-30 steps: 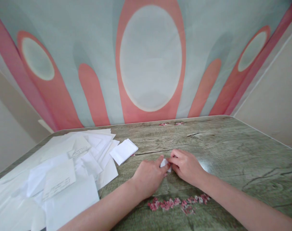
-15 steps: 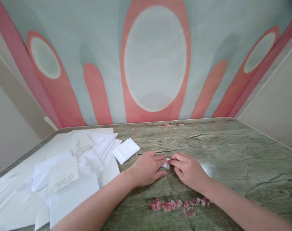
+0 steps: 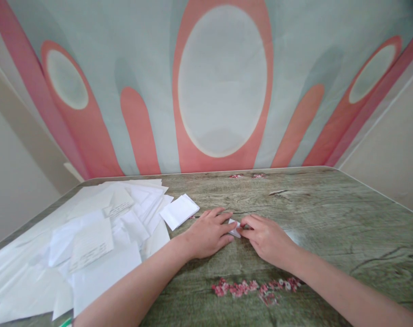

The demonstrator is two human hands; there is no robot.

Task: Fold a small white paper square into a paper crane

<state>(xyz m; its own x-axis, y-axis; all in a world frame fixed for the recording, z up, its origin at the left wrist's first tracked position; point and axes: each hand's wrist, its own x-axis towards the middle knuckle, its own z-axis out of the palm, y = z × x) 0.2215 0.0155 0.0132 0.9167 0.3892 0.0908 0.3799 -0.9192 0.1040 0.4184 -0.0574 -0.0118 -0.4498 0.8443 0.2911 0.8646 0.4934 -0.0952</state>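
On worktop [image 3: 342, 218], small folded paper [image 3: 233, 229] lies between left hand [image 3: 209, 234] and right hand [image 3: 270, 240]. Left grip open, fingers spread on paper; right grip pinches right edge. Step: probably creasing fold; next move seems to need steady left pressure.

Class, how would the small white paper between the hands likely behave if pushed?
The small paper is probably light, being far smaller than the left hand. Looking low and flat, it would likely slide across the table rather than roll. Its straight edges hint at some stiffness, though fingers partly hide it.
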